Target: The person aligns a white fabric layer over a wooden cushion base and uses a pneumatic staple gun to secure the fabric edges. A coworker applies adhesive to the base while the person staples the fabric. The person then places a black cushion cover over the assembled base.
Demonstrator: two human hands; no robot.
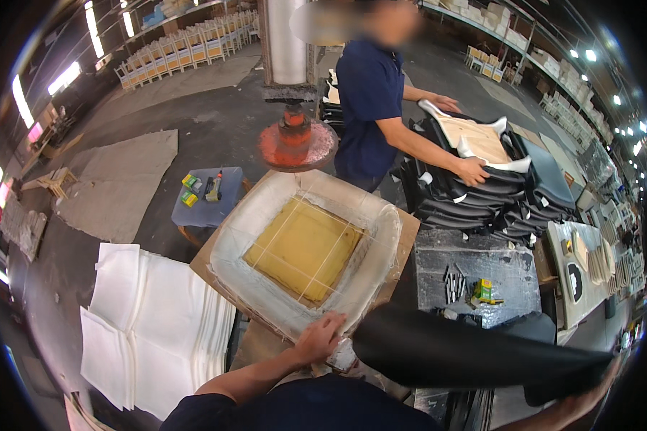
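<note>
My right hand (602, 388) grips the far right end of a black leather-like sheet (467, 348), which stretches across in front of me in a loose fold. My left hand (321, 337) is at the near edge of a square padded mould (230, 248), its fingers curled together; what they hold, if anything, is hidden. The sheet's left end hangs just right of that hand, apart from it. White cloth-like lining covers the mould's raised rim, and strings cross over its sunken yellow middle (305, 248). A board (402, 248) lies beneath the mould.
Above the mould's far side hangs a red round press head (297, 144). White foam sheets (158, 309) are stacked at left, near a blue stool (207, 197) with small boxes. A co-worker (370, 108) handles a seat on stacked black cushions (446, 194). A metal-topped table (510, 269) holds tools.
</note>
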